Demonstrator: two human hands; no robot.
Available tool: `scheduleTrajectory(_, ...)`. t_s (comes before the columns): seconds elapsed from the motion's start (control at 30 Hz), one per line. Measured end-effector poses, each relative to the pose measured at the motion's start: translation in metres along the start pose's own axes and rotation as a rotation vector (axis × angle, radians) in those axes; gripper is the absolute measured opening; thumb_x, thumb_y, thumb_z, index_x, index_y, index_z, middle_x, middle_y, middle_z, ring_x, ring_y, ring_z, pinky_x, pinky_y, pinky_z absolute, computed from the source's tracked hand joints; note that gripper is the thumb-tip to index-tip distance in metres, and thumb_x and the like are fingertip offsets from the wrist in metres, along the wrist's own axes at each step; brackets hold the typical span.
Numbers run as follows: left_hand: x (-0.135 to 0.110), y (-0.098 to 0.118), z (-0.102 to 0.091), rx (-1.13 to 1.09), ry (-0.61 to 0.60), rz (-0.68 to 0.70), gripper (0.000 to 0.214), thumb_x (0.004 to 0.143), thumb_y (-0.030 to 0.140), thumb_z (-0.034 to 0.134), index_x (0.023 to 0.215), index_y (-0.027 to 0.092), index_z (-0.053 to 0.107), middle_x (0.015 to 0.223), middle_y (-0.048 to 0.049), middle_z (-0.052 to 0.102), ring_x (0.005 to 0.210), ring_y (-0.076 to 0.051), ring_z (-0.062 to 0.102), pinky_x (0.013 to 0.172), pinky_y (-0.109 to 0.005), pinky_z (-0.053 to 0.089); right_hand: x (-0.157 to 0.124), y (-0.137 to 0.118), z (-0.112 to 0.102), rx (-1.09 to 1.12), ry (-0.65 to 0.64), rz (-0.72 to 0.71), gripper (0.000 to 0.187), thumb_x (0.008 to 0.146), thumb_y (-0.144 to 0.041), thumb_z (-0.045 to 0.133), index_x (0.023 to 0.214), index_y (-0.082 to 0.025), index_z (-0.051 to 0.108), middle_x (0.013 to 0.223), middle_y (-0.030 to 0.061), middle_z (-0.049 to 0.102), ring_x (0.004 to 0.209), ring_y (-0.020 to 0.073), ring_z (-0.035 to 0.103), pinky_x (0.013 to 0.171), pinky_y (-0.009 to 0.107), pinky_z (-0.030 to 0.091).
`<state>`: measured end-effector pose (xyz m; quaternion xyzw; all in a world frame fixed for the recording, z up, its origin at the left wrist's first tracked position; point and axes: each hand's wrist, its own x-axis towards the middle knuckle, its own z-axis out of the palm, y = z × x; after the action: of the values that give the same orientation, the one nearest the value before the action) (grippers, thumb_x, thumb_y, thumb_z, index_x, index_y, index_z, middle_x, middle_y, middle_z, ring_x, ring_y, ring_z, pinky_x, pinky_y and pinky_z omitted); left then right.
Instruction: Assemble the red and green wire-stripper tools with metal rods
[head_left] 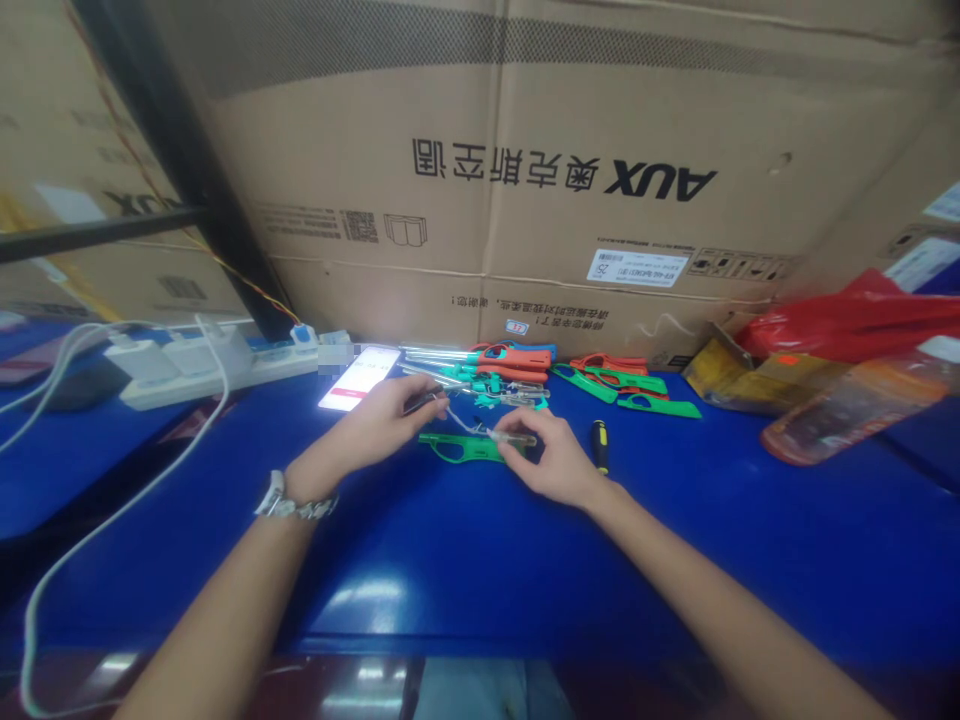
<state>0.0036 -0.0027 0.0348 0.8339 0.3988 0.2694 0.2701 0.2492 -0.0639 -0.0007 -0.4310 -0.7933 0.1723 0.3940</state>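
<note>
My left hand [379,425] is closed, its fingertips pinching a dark slim part [421,400] whose kind I cannot make out. A thin whitish wire or tube [459,422] runs from there to my right hand [553,462]. Thumb and fingers of that right hand grip a small clear lighter fuel tank [519,438]. Just below the tank, a green lighter casing half [461,448] lies on the blue table [480,560]. Behind my hands are orange-handled long lighters [517,358] with metal tubes and teal parts. To their right are green and orange casing pieces [619,380].
A yellow-and-black screwdriver [600,447] lies right of my right hand. A lit phone [364,378] is behind my left hand, beside a power strip [187,375] with chargers and a white cable [202,430]. A bottle [855,410] lies at right. A large cardboard box [487,110] stands behind.
</note>
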Motion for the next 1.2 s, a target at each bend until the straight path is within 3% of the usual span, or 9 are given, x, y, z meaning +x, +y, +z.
scheduleTrajectory(0.13,0.002,0.003,0.004,-0.097,0.081,0.017,0.033,0.094,0.048,0.053,0.089,0.017,0.062,0.083,-0.0031,0.065,0.075,-0.018,0.057,0.069,-0.03,0.044,0.0,0.0,0.003,-0.063,-0.065,-0.029,0.008,0.084,-0.022,0.068,0.091,-0.023,0.064,0.084,-0.0006,0.07,0.076,0.0169,0.062,0.081,0.035,0.042)
scheduleTrajectory(0.37,0.001,0.01,0.007,-0.232,0.097,0.011,0.03,0.092,0.046,0.058,0.091,0.016,0.064,0.084,-0.003,0.065,0.078,-0.017,0.058,0.07,-0.029,0.045,0.002,0.004,0.009,-0.145,-0.079,0.003,0.014,0.084,-0.03,0.073,0.089,-0.022,0.063,0.085,-0.0014,0.068,0.081,0.0173,0.06,0.082,0.035,0.036)
scheduleTrajectory(0.53,0.001,0.01,0.005,-0.241,0.057,0.024,0.03,0.092,0.046,0.059,0.09,0.016,0.065,0.084,-0.0029,0.064,0.078,-0.016,0.058,0.071,-0.029,0.046,0.002,0.007,0.002,-0.091,0.044,0.07,0.031,0.085,-0.041,0.069,0.071,-0.021,0.051,0.073,-0.0014,0.057,0.072,0.0159,0.053,0.071,0.031,0.039)
scheduleTrajectory(0.63,0.0,0.008,0.003,-0.222,0.003,0.019,0.03,0.092,0.046,0.058,0.093,0.017,0.066,0.088,-0.0037,0.066,0.079,-0.017,0.059,0.071,-0.029,0.047,0.003,0.01,-0.002,0.014,0.1,0.142,0.021,0.086,-0.038,0.066,0.085,-0.021,0.054,0.08,-0.0004,0.061,0.066,0.0139,0.05,0.064,0.028,0.04)
scheduleTrajectory(0.73,-0.001,0.007,0.0,-0.195,-0.064,0.024,0.029,0.092,0.045,0.058,0.097,0.018,0.066,0.093,-0.0044,0.068,0.082,-0.018,0.061,0.074,-0.03,0.048,0.005,0.012,-0.002,0.099,0.041,0.139,0.017,0.089,-0.031,0.063,0.104,-0.022,0.062,0.095,0.0022,0.069,0.074,0.0146,0.058,0.07,0.029,0.045)
scheduleTrajectory(0.87,-0.002,0.008,-0.004,-0.137,-0.125,-0.005,0.029,0.09,0.046,0.058,0.097,0.018,0.067,0.092,-0.0043,0.07,0.081,-0.018,0.063,0.074,-0.031,0.05,0.006,0.013,0.002,0.155,0.001,0.167,0.011,0.087,-0.029,0.065,0.093,-0.022,0.071,0.088,0.0018,0.073,0.079,0.017,0.064,0.074,0.031,0.048)
scheduleTrajectory(1.07,-0.003,0.007,-0.001,-0.019,-0.162,-0.02,0.03,0.087,0.045,0.061,0.098,0.019,0.068,0.093,-0.0041,0.072,0.082,-0.02,0.065,0.075,-0.031,0.05,0.006,0.015,0.001,0.121,0.034,0.178,0.01,0.082,-0.027,0.07,0.089,-0.021,0.072,0.079,0.0003,0.071,0.072,0.0159,0.062,0.07,0.03,0.048)
scheduleTrajectory(1.2,0.0,0.004,0.009,0.012,-0.131,-0.003,0.04,0.097,0.049,0.044,0.089,0.018,0.067,0.081,-0.0034,0.072,0.074,-0.019,0.065,0.072,-0.03,0.048,0.005,0.013,-0.001,0.109,0.032,0.154,0.008,0.083,-0.026,0.068,0.089,-0.021,0.071,0.083,0.0011,0.072,0.074,0.016,0.062,0.073,0.03,0.048)
